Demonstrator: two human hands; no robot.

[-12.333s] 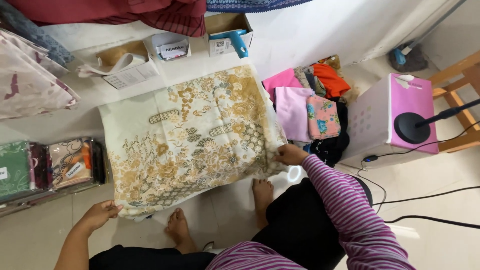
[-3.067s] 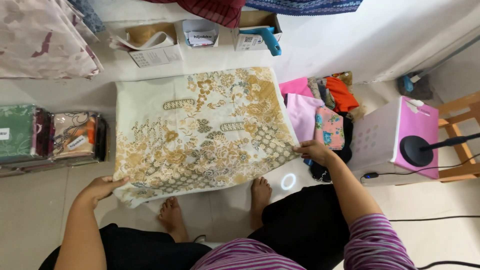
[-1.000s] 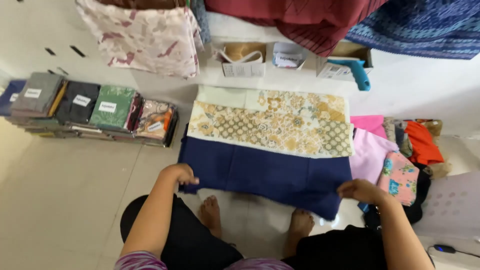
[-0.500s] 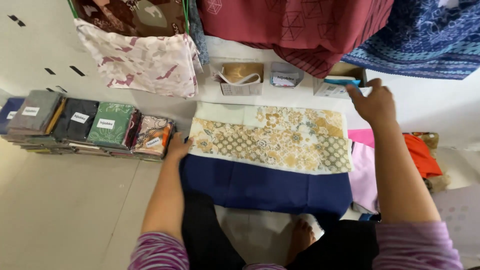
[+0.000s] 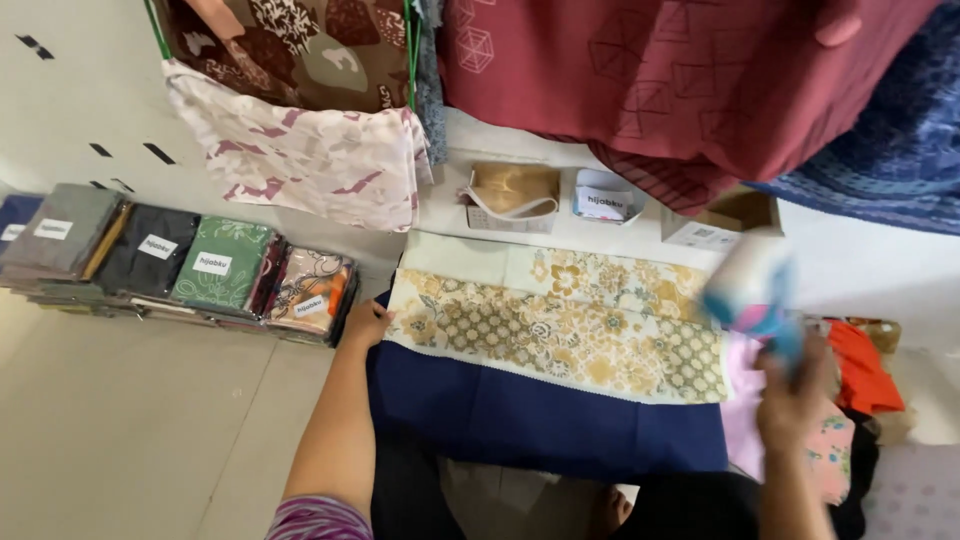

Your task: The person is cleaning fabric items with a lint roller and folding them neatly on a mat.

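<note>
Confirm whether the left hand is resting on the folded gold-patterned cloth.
Yes: the left hand lies flat on the left end of the folded gold-patterned cloth, which lies on a dark blue cloth.

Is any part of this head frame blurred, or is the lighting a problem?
Head view: the right hand and the blue-and-white tool it holds are smeared by motion blur; the left hand on the folded gold-patterned cloth is sharp; light is soft and even, without glare.
</note>
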